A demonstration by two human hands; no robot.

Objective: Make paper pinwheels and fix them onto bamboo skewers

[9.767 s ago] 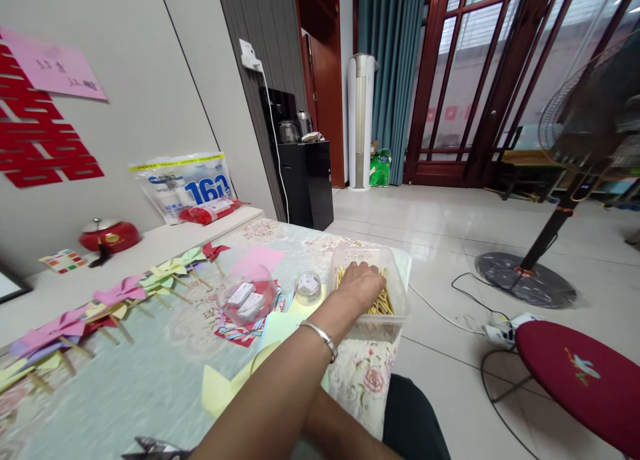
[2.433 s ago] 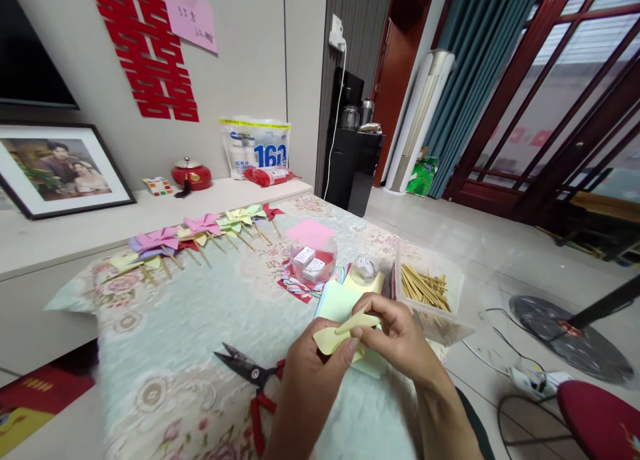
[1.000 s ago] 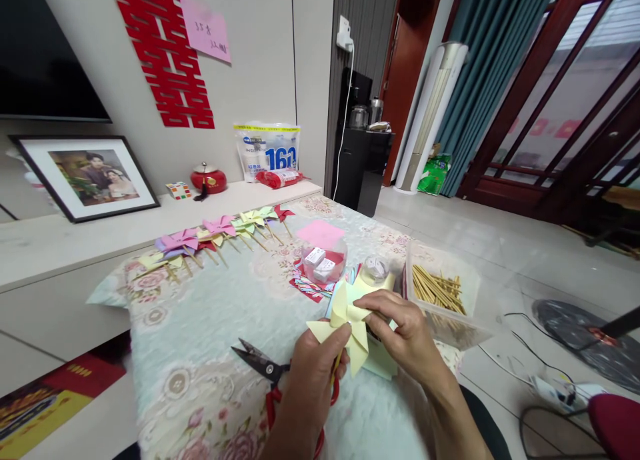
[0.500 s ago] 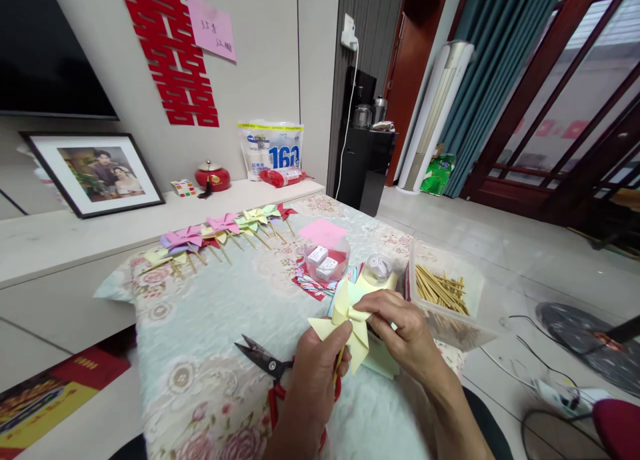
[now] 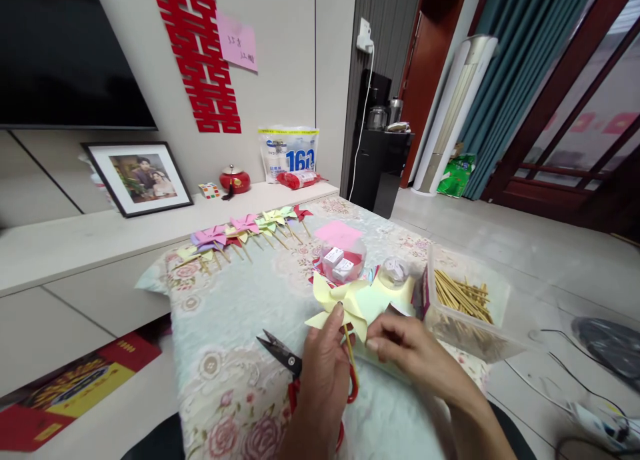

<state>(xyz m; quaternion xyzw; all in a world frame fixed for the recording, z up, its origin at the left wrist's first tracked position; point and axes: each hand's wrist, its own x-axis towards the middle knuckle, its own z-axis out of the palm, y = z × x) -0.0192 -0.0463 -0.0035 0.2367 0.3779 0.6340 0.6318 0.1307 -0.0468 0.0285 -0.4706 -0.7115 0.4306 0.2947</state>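
A dark television (image 5: 60,53) fills the upper left wall, with a red paper cutting (image 5: 205,60) and a pink note (image 5: 238,41) beside it; below runs a long pale shelf (image 5: 75,240) bearing a framed photograph (image 5: 137,178), a red lidded pot (image 5: 235,179) and a white bag with blue print (image 5: 289,155); to the right stand a black cabinet (image 5: 383,167), a tall white air conditioner (image 5: 453,113) and teal curtains (image 5: 520,60). In front lies a table under a flowered cloth (image 5: 235,313); along its far edge a row of finished paper pinwheels (image 5: 240,230) lies side by side, sticks pointing toward the person; a clear plastic box (image 5: 467,307) of wooden sticks (image 5: 460,297) sits at the right edge; near the middle are a clear round bowl (image 5: 343,260) holding small white boxes, a pink sheet (image 5: 338,233) behind it and a small clear jar (image 5: 397,271); scissors (image 5: 295,370) with red handles lie on the cloth, partly under the left hand. The left hand (image 5: 323,380) pinches the thin stick of a yellow pinwheel (image 5: 345,301) between thumb and fingers, holding it upright above the cloth, just in front of the bowl; the right hand (image 5: 407,350) is loosely curled just beside the stick, fingertips (image 5: 373,343) near it, and whether they touch it cannot be told; pale yellow and green paper sheets (image 5: 385,300) lie under and behind the pinwheel.
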